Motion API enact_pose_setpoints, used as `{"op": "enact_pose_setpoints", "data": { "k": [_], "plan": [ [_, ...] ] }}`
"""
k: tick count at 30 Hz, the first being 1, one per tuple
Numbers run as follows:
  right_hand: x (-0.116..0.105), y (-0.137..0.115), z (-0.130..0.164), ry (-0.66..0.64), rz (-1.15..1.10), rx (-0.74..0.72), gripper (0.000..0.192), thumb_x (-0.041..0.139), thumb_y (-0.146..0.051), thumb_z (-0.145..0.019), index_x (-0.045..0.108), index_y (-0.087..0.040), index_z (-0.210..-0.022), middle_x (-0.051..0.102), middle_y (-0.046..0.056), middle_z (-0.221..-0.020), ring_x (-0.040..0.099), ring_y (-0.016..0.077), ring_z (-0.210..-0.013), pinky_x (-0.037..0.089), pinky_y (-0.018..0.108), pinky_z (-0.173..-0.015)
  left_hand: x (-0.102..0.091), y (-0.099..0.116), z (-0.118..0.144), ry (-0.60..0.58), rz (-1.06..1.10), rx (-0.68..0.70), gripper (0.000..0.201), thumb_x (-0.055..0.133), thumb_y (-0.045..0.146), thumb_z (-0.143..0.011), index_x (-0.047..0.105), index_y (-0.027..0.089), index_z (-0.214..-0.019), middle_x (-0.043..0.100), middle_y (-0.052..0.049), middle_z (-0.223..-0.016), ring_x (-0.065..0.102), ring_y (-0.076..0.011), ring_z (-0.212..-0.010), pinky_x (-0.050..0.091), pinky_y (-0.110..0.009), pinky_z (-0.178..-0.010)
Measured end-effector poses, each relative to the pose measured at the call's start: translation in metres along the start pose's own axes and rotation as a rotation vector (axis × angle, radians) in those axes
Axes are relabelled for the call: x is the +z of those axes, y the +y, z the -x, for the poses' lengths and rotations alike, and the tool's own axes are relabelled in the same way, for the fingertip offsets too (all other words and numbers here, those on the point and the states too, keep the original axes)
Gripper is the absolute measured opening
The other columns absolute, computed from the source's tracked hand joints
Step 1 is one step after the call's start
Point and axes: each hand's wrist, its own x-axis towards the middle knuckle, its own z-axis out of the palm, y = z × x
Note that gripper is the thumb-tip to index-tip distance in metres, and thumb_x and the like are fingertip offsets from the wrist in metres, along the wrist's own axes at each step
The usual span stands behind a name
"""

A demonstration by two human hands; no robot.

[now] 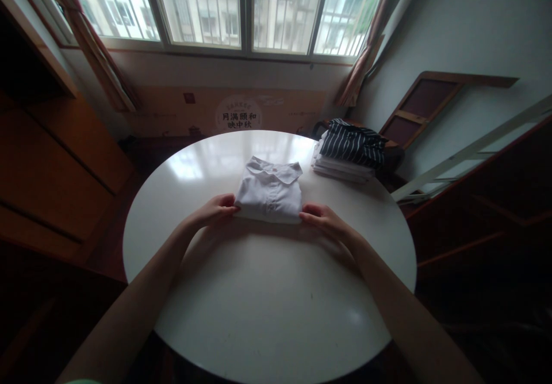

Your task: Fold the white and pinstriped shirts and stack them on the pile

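Note:
A white collared shirt (pixel 271 193), folded into a compact rectangle, lies on the round white table (pixel 267 298) with its collar toward the window. My left hand (pixel 221 207) pinches its near left corner between thumb and fingers. At the near right corner, my right hand (pixel 319 214) grips the fabric in the same way. The shirt's button placket faces up and runs down its middle.
Behind and to the right, a stack of folded white clothes (pixel 340 168) sits by the table's edge, topped by a black-and-white striped garment (pixel 353 144). A wooden cabinet (pixel 56 165) stands at left. Beyond the table are a printed banner (pixel 181 111) and windows (pixel 198 10).

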Motion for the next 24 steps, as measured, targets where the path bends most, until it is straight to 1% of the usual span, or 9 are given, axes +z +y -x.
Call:
{"op": "enact_pose_setpoints", "data": {
  "k": [7,15,24],
  "plan": [
    [0.0002,-0.0017,0.001,-0.006,-0.01,0.01,0.032,0.055,-0.047,-0.072,0.055,-0.015,-0.074,0.049,-0.001,-0.067,0.044,0.0112,-0.06,0.034,0.023,-0.054,-0.0001,-0.0013,-0.0003,-0.005,0.013,0.009,0.025,0.058,0.032,-0.065,0.055,0.012,-0.08,0.054,0.0,-0.073,0.049,-0.0133,-0.068,0.038,-0.025,-0.062],
    [-0.0006,0.0025,-0.0001,0.005,0.022,-0.022,0.033,0.055,-0.048,-0.072,0.054,-0.015,-0.072,0.048,-0.001,-0.068,0.044,0.0112,-0.061,0.033,0.023,-0.054,0.0004,-0.0012,0.0,0.005,0.002,0.002,0.025,0.058,0.033,-0.065,0.055,0.013,-0.079,0.053,0.0,-0.072,0.048,-0.0133,-0.067,0.038,-0.025,-0.061],
    [0.0004,0.0014,0.0003,0.01,0.033,-0.005,0.034,0.054,-0.05,-0.071,0.053,-0.015,-0.073,0.049,0.0,-0.068,0.044,0.0118,-0.062,0.034,0.023,-0.054,0.0019,0.0016,0.0009,0.015,-0.011,0.008,0.025,0.057,0.033,-0.065,0.055,0.013,-0.08,0.054,-0.001,-0.075,0.05,-0.0142,-0.069,0.039,-0.026,-0.063]
  ]
}}
